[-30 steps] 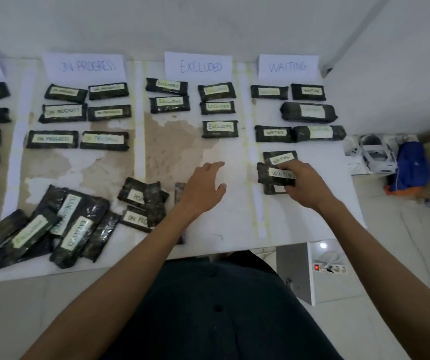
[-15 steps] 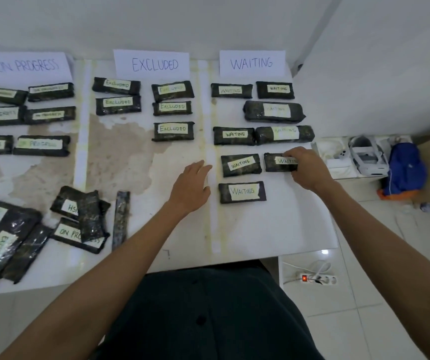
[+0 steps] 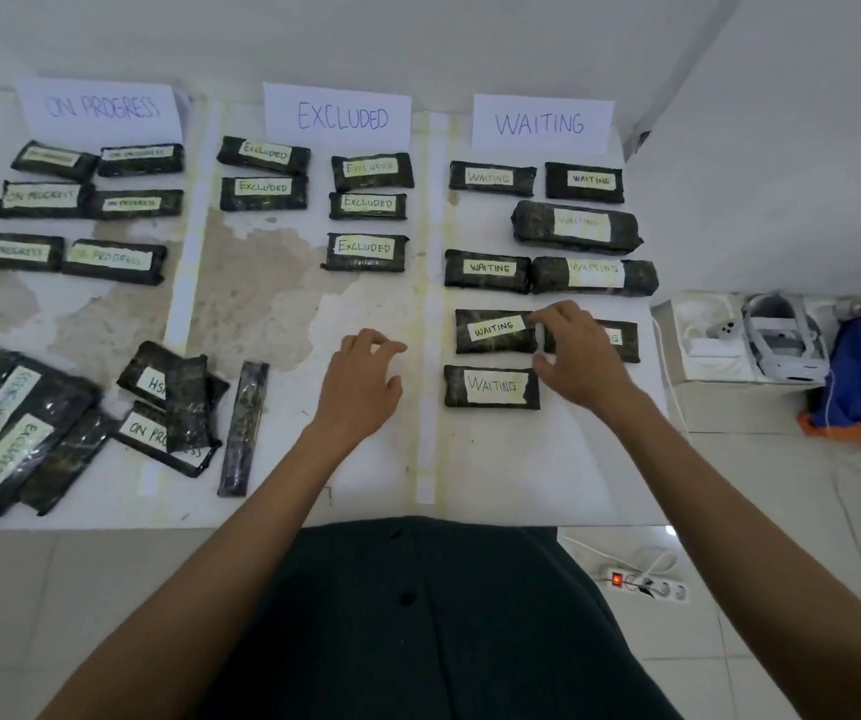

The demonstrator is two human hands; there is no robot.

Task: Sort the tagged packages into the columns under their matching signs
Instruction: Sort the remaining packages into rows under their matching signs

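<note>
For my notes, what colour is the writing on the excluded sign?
Blue, on a white EXCLUDED sign, seen in the head view.

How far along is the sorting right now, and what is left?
Mostly done: six packages lie under the ON PROGRESS sign, five under the EXCLUDED sign, eight under the WAITING sign. In hand: nothing gripped; the right hand rests over the newest WAITING packages, the left hand hovers empty. Left: the unsorted pile at the table's near left.
</note>
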